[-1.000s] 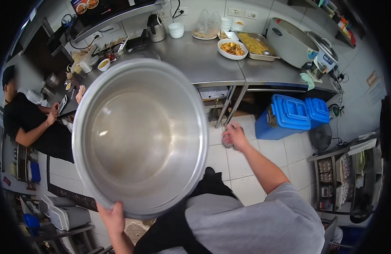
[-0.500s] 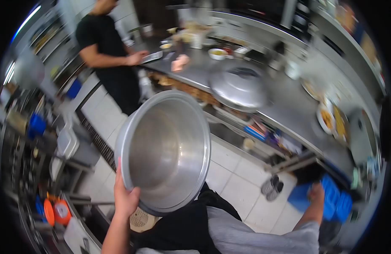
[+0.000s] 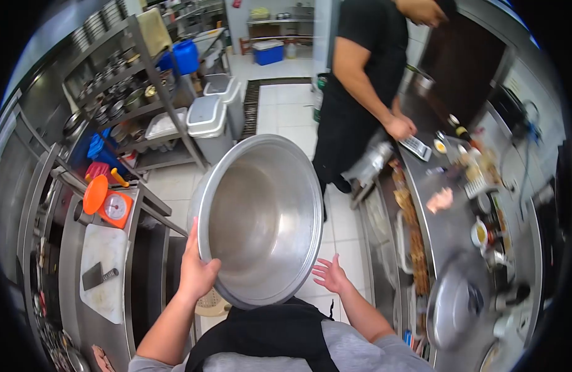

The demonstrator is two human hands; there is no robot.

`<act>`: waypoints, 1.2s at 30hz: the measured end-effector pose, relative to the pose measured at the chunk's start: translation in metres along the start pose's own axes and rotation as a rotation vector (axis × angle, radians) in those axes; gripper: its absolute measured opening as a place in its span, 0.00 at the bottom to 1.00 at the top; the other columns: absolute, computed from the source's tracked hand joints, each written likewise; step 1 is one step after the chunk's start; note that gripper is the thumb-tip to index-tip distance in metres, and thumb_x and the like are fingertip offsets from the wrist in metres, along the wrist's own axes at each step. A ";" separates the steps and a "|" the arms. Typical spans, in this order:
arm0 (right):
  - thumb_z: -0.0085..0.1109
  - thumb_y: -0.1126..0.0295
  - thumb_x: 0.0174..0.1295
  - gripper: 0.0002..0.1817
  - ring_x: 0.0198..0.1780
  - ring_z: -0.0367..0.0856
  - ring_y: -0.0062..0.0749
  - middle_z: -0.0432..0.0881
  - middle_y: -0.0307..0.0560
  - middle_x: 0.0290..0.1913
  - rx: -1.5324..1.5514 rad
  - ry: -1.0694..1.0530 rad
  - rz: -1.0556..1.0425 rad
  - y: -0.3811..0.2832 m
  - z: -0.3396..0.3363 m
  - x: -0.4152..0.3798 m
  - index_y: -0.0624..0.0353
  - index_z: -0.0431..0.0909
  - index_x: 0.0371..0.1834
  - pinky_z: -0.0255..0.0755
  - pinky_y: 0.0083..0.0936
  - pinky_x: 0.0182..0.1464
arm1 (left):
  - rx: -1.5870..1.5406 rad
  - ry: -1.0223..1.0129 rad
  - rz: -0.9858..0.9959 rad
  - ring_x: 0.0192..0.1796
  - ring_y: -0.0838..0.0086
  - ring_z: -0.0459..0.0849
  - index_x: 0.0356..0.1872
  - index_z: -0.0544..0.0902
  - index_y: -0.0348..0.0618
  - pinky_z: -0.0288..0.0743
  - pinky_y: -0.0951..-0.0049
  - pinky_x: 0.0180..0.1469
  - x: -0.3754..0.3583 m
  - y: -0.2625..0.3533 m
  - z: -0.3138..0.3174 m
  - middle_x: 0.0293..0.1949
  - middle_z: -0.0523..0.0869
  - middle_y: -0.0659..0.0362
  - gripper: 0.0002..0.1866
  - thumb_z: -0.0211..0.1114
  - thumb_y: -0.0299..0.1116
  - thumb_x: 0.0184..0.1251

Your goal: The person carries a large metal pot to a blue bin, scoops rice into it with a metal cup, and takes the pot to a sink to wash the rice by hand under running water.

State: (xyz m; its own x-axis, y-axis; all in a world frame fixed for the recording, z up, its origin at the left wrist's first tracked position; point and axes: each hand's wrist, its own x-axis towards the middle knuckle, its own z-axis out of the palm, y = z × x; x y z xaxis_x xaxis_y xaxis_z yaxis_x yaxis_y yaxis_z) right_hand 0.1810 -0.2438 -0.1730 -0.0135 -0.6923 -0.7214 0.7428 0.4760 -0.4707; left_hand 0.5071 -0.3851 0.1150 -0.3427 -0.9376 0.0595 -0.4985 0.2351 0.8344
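A big silver metal pot (image 3: 249, 204), tilted with its open mouth facing me, is in front of my body. Nothing shows inside it. My left hand (image 3: 199, 270) is closed on its left rim, thumb over the edge. Just off the pot's lower right side is my right hand (image 3: 332, 274), its fingers spread and nothing in them. A small gap seems to lie between those fingers and the rim.
At the right, a steel counter (image 3: 444, 239) bears a large metal lid (image 3: 450, 301). A person in black (image 3: 366, 93) stands ahead beside it. On the left are an orange scale (image 3: 115, 208), a white cutting board (image 3: 106, 248) with a cleaver (image 3: 100, 276), and lidded bins (image 3: 208, 121).
My view has swung left, toward the shelves and bins. My right hand has come from the far right, near the blue containers, to beside the pot. My left hand keeps its hold.
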 end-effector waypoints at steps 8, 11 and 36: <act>0.41 0.34 0.65 0.35 0.47 0.76 0.37 0.76 0.48 0.45 -0.263 -0.051 0.136 -0.102 0.124 0.207 0.55 0.66 0.57 0.71 0.41 0.53 | 0.125 0.195 -0.170 0.73 0.55 0.59 0.68 0.66 0.44 0.64 0.64 0.67 0.173 -0.064 -0.023 0.75 0.52 0.48 0.38 0.57 0.20 0.47; 0.40 0.32 0.64 0.40 0.52 0.75 0.40 0.75 0.54 0.51 -0.316 0.225 0.141 -0.110 0.134 0.271 0.56 0.62 0.65 0.70 0.44 0.54 | 0.172 0.198 -0.181 0.73 0.55 0.59 0.67 0.67 0.43 0.63 0.64 0.68 0.247 -0.068 -0.043 0.74 0.51 0.46 0.38 0.58 0.20 0.47; 0.36 0.49 0.74 0.27 0.57 0.78 0.39 0.75 0.47 0.60 -0.477 -0.127 0.220 -0.684 0.424 0.789 0.58 0.65 0.64 0.73 0.41 0.56 | 0.079 0.406 -0.114 0.74 0.46 0.52 0.65 0.71 0.46 0.46 0.52 0.75 0.936 -0.144 0.003 0.74 0.49 0.43 0.37 0.63 0.26 0.45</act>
State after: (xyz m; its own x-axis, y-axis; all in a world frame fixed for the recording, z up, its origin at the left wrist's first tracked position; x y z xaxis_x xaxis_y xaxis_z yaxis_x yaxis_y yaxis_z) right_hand -0.0538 -1.3453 -0.2051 0.2109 -0.5948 -0.7757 0.3325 0.7899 -0.5153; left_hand 0.2560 -1.2958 0.0494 0.0514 -0.9799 0.1930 -0.5798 0.1280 0.8046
